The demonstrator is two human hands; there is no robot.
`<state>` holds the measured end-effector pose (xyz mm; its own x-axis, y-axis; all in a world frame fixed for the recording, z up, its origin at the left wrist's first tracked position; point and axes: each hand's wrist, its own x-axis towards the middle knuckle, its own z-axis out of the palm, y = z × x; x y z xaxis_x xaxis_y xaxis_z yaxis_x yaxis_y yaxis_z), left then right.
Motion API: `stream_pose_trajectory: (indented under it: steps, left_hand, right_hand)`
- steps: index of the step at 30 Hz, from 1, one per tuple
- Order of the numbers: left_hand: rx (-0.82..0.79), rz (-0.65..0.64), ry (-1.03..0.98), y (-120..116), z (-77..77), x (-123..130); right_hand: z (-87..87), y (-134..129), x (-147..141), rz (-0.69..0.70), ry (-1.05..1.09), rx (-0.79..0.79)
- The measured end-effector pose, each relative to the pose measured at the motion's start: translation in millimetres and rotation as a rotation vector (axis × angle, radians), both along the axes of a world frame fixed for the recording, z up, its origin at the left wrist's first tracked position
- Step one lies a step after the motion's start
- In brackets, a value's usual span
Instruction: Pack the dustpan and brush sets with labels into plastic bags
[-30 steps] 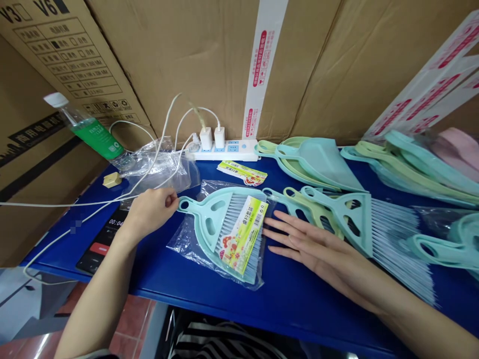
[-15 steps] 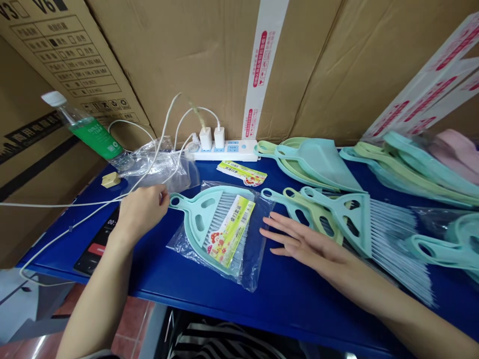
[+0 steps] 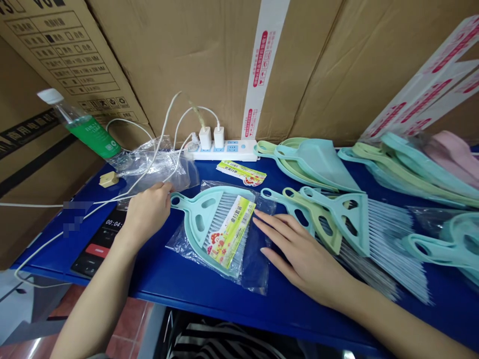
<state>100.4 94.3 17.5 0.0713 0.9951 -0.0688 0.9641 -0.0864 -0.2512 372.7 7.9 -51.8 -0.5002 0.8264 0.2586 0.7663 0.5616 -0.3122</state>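
Note:
A light-blue dustpan [image 3: 192, 237] with a matching brush [image 3: 226, 204] nested in it lies in a clear plastic bag [image 3: 258, 274] at the middle of the blue table. A yellow-green printed card [image 3: 234, 227] rests on the bristles. Beside the dustpan's handle, my left hand [image 3: 149, 212] is closed; whatever its fingers may pinch is hidden. My right hand [image 3: 299, 254] is open, palm down, its fingers stretched over the right side of the bag, tips close to the card.
Loose brushes [image 3: 354, 219] lie to the right, with dustpans [image 3: 318, 157] behind them and more sets [image 3: 422, 164] at far right. A power strip [image 3: 239, 149], second card [image 3: 241, 173], crumpled plastic [image 3: 157, 169], bottle [image 3: 93, 137] and phone [image 3: 101, 244] stand or lie around. Cardboard boxes [image 3: 194, 55] rise behind.
My right hand has moved left and turned palm down onto the bag's right side. My left hand has shifted slightly right, nearer the dustpan's handle. The bag's right edge has spread a little.

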Motion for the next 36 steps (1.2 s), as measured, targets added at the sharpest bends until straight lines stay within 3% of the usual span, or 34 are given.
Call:
stream_pose_trajectory:
  steps: [21, 27, 36]
  left_hand:
    - [-0.020, 0.014, -0.010, -0.5, 0.9, 1.9]
    - [-0.024, 0.020, -0.011, -0.3, 0.6, 2.2]
    - [-0.014, 0.012, 0.004, -0.1, -2.0, 0.6]
  right_hand:
    - [-3.0, 8.8, -5.8, 0.004, -0.122, 0.022]
    - [0.6, 6.0, 5.2, 0.021, -0.147, 0.170]
    - [1.8, 9.1, 20.2, 0.165, -0.269, 0.323]
